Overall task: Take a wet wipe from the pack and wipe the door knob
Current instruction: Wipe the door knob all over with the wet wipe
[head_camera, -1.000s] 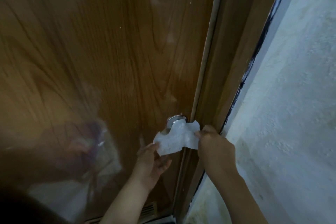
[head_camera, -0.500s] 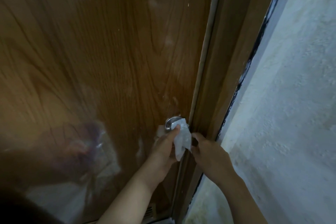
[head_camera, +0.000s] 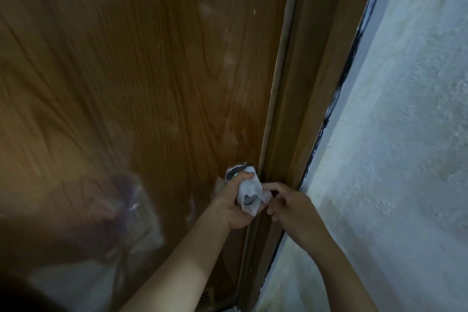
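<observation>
A white wet wipe [head_camera: 249, 189] is wrapped over the metal door knob [head_camera: 235, 172] low on the brown wooden door [head_camera: 152, 83]. A bit of shiny metal shows through a gap in the wipe. My left hand [head_camera: 231, 206] grips the wipe around the knob from the left and below. From the right, my right hand [head_camera: 288, 206] has its index finger stretched along the wipe's top right edge, its other fingers curled below, and it pinches that corner. The pack is out of view.
The wooden door frame [head_camera: 286, 134] runs just right of the knob, with a dark seam [head_camera: 336, 94] and a rough white wall [head_camera: 405, 134] beyond it. The glossy door surface shows a dim reflection at the lower left. A vent grille [head_camera: 206, 299] sits at the door's bottom.
A second ago both hands held the wipe spread out in front of the knob. The left hand has since closed the wipe around the knob, and the right hand stays at its right edge.
</observation>
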Demonstrator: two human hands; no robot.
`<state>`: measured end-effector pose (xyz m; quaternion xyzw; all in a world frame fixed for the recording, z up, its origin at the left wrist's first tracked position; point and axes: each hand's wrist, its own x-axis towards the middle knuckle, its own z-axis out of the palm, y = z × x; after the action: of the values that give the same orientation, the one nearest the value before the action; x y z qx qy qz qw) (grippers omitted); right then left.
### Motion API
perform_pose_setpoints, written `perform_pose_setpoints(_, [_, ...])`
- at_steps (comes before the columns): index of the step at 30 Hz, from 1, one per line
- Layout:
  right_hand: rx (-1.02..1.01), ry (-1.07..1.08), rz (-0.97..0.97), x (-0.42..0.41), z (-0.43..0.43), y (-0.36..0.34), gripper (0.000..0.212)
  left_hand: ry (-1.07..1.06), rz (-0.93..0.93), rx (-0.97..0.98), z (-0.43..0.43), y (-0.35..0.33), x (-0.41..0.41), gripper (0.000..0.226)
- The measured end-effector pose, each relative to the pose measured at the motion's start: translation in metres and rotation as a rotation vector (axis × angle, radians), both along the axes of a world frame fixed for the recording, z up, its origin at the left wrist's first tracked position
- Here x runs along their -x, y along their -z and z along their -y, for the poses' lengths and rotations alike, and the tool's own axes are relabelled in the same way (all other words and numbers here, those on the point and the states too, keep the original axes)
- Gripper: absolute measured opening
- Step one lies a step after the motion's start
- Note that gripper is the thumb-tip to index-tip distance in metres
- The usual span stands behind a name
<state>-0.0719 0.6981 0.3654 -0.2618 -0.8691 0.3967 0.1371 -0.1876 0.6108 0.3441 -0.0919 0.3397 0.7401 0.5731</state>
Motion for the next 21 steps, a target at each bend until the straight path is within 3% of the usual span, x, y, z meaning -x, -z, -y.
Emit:
perform_pose_setpoints(7, [0.075,0.05,-0.139,-0.007,-0.006,-0.008,0.012,-0.004,-0.103,-0.022,-0.016,0.003,0.005,0.031])
perform_pose_setpoints(11, [0.093,0.057,-0.159,-0.011,-0.009,-0.008,0.022,-0.036,-0.018,0.032,-0.01,-0.006,0.011,0.06])
perform_pose_setpoints(13, [0.085,0.054,-0.156,-0.01,-0.007,-0.008,0.017,-0.035,-0.045,0.077,-0.007,-0.011,0.007,0.062])
perform_pose_setpoints(18, [0.03,0.079,-0.167,-0.003,-0.002,-0.013,0.009,-0.005,-0.325,0.193,-0.014,-0.013,-0.003,0.028])
perform_pose_setpoints(21, [0.019,0.09,-0.172,-0.002,-0.001,-0.014,0.014,0.024,-0.387,0.204,-0.017,-0.01,-0.005,0.008])
